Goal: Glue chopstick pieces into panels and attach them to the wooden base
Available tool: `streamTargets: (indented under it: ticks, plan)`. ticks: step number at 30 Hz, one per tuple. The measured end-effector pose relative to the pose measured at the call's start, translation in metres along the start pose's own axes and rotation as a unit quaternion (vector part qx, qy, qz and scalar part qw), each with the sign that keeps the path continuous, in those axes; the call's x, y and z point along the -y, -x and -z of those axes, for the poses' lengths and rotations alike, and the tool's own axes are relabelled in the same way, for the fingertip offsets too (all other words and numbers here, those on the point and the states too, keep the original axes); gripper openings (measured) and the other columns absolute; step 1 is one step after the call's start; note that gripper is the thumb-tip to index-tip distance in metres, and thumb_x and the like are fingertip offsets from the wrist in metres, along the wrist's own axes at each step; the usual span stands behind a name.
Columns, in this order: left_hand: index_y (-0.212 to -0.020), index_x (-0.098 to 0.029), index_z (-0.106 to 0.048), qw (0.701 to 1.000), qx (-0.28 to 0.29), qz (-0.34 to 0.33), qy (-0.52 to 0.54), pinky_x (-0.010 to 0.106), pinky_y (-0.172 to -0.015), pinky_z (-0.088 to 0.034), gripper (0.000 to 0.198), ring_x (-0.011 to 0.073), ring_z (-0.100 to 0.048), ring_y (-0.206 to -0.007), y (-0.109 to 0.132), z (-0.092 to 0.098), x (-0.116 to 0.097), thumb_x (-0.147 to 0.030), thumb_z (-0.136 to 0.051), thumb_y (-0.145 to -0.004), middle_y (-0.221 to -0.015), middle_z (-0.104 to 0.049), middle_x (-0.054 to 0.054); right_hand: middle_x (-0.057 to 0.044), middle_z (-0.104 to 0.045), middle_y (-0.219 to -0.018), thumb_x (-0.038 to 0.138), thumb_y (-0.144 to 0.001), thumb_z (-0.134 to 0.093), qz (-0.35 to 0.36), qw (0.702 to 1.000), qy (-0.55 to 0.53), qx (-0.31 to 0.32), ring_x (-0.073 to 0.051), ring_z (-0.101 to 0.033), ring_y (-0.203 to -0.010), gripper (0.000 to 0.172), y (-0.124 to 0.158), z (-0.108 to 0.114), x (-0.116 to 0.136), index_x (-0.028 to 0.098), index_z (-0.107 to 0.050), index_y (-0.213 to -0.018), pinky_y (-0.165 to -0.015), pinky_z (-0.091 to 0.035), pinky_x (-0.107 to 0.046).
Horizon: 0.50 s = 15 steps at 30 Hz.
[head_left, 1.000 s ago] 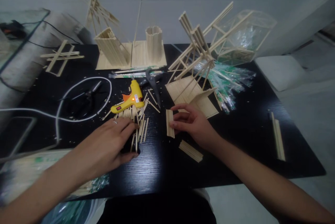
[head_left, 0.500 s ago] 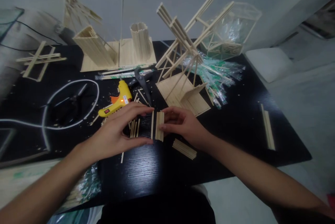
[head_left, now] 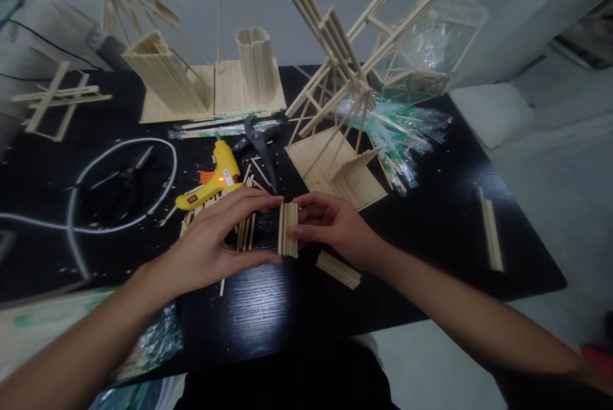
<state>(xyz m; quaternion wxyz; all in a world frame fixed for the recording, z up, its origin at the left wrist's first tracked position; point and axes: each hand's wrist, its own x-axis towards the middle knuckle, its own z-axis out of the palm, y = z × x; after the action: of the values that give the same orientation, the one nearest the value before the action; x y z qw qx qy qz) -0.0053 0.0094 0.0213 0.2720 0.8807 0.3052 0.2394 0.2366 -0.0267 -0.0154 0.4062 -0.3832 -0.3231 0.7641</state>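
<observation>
My left hand (head_left: 215, 237) pinches a short wooden stick (head_left: 281, 230) by its two ends, between thumb and fingers. That stick lies against the left edge of a small panel of wooden sticks (head_left: 291, 241) set side by side. My right hand (head_left: 330, 228) is closed on the panel's right side, thumb on top. A second small stick panel (head_left: 338, 269) rests on the black table just below my right hand. Beyond my left hand lies a yellow hot glue gun (head_left: 211, 183) with a lit orange light. Loose short sticks (head_left: 246, 232) are partly hidden by my left hand.
On the black table (head_left: 306, 308) stand stick-built towers (head_left: 255, 68) and a crossed-beam model (head_left: 345, 84). Dark-handled cutters (head_left: 261, 145) lie behind the glue gun. Plastic-wrapped sticks (head_left: 402, 142) spread at the back right. A white cable (head_left: 175, 170) loops on the left.
The stick in my left hand has closed the gap and now meets the panel in my right hand. The whole view has shifted slightly.
</observation>
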Motion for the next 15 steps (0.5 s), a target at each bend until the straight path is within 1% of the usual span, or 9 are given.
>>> streamTargets:
  ticks: [9, 15]
  plan:
    - [-0.138, -0.023, -0.058, 1.0, 0.008, 0.0, 0.009, 0.039, -0.104, -0.055, 0.068, 0.0249, -0.067, -0.118, 0.001, -0.0014, 0.0015, -0.046, -0.086, -0.081, -0.128, -0.069, 0.01, 0.003, -0.079, -0.083, 0.019, -0.07, -0.092, 0.004, 1.0, -0.014, 0.011, -0.012, -0.076, -0.073, 0.039, -0.0003, -0.0017, 0.0006, 0.021, -0.071, -0.102, -0.069, -0.064, -0.025]
    - [-0.138, -0.024, -0.057, 1.0, 0.016, 0.014, 0.016, 0.038, -0.097, -0.058, 0.068, 0.025, -0.068, -0.115, 0.0005, -0.0017, 0.002, -0.049, -0.085, -0.081, -0.127, -0.069, 0.01, 0.003, -0.079, -0.084, 0.021, -0.064, -0.096, -0.004, 1.0, -0.008, 0.001, -0.013, -0.076, -0.074, 0.044, -0.0004, -0.0016, 0.0003, 0.021, -0.071, -0.102, -0.069, -0.064, -0.026]
